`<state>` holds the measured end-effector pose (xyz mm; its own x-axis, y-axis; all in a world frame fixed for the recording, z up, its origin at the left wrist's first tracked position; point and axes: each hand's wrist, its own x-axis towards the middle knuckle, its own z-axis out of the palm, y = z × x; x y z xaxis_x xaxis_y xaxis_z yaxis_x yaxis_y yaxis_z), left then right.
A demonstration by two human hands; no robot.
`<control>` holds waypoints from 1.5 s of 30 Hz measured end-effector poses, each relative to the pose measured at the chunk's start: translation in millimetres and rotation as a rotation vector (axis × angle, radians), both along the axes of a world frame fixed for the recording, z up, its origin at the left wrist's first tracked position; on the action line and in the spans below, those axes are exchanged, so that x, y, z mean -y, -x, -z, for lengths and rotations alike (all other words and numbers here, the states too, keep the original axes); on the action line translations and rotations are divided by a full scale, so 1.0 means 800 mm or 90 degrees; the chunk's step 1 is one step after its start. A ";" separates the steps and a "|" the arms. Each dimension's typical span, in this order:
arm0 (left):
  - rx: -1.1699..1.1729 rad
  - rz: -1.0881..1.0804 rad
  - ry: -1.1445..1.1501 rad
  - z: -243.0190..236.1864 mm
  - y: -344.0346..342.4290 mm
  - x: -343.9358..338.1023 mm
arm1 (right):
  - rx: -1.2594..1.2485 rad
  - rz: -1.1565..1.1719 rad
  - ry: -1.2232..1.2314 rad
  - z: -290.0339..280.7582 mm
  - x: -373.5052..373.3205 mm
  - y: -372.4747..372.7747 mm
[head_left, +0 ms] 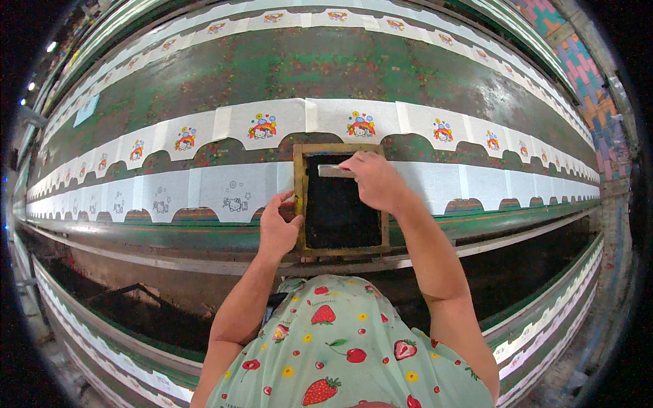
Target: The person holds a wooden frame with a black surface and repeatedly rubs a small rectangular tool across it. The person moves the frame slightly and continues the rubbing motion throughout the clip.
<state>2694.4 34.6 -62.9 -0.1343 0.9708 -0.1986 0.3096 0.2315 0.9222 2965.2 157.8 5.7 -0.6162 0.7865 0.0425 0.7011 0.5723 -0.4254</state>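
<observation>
squeegee (335, 171) fills right fingers (352, 163); left fingers (280, 199) touch frame (345, 251).

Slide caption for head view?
Left hand on a rectangular wooden-framed black screen, right hand holding a flat silver tool.

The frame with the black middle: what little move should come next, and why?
Probably draw the flat scraper down the black screen toward the near side of the frame. The right hand grips it near the screen's far end, and the left hand is at the frame's left side. In that row, left cloth pieces bear outline prints; right ones look blank.
</observation>
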 end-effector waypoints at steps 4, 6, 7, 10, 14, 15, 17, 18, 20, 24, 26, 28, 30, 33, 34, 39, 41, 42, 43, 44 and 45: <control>-0.041 0.035 0.021 0.001 0.004 -0.004 | 0.005 0.013 -0.040 0.007 0.056 0.004; -0.022 0.031 0.016 0.003 0.005 -0.006 | -0.006 -0.005 -0.019 0.007 0.087 0.003; -0.012 0.028 0.012 0.005 0.005 -0.006 | -0.012 -0.017 -0.019 0.006 0.101 0.003; 0.030 0.026 0.015 0.010 0.005 -0.005 | -0.035 -0.016 -0.059 0.004 0.139 0.005; 0.033 0.031 0.016 0.013 0.006 -0.006 | -0.048 0.002 -0.057 -0.001 0.182 0.007; 0.035 0.034 0.007 0.014 0.006 -0.006 | -0.044 0.002 -0.066 0.000 0.190 0.008; 0.043 0.030 -0.005 0.014 0.006 -0.006 | -0.035 0.009 -0.070 0.001 0.201 0.008; 0.049 0.024 -0.007 0.014 0.005 -0.004 | -0.035 0.013 -0.062 0.002 0.206 0.008; 0.026 0.019 -0.069 0.015 -0.001 0.000 | -0.028 0.017 -0.053 0.003 0.213 0.008; -0.059 -0.009 -0.251 0.024 -0.017 0.012 | -0.004 0.018 -0.038 -0.001 0.222 0.009; -0.087 -0.020 -0.280 0.031 -0.026 0.017 | -0.025 0.020 -0.024 -0.011 0.229 0.005; -0.116 -0.015 -0.279 0.036 -0.032 0.020 | -0.085 0.023 -0.015 -0.025 0.240 -0.004; -0.103 -0.016 -0.286 0.040 -0.034 0.020 | -0.189 0.016 0.056 -0.042 0.260 -0.020; -0.111 -0.008 -0.296 0.042 -0.034 0.019 | -0.310 0.036 0.180 -0.049 0.292 -0.039; -0.119 -0.008 -0.301 0.042 -0.034 0.018 | -0.314 0.053 0.222 -0.047 0.304 -0.045; -0.119 -0.028 -0.303 0.038 -0.041 0.022 | -0.288 0.190 0.189 -0.013 0.351 -0.094; -0.142 -0.030 -0.318 0.035 -0.050 0.023 | -0.271 0.225 0.180 0.007 0.366 -0.117; -0.142 -0.025 -0.329 0.033 -0.058 0.024 | -0.275 0.242 0.167 0.017 0.370 -0.129; -0.134 -0.019 -0.333 0.032 -0.070 0.023 | -0.233 0.247 0.168 0.026 0.373 -0.143; -0.123 -0.020 -0.337 0.031 -0.086 0.023 | -0.200 0.251 0.163 0.033 0.374 -0.157; -0.117 -0.021 -0.338 0.030 -0.104 0.023 | -0.166 0.257 0.162 0.039 0.376 -0.173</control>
<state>2777.4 15.9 -86.7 -0.1532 0.9255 0.3464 0.4772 -0.2377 0.8460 3103.4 -143.1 -25.7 -0.2572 0.9639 -0.0696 0.6968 0.1350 -0.7045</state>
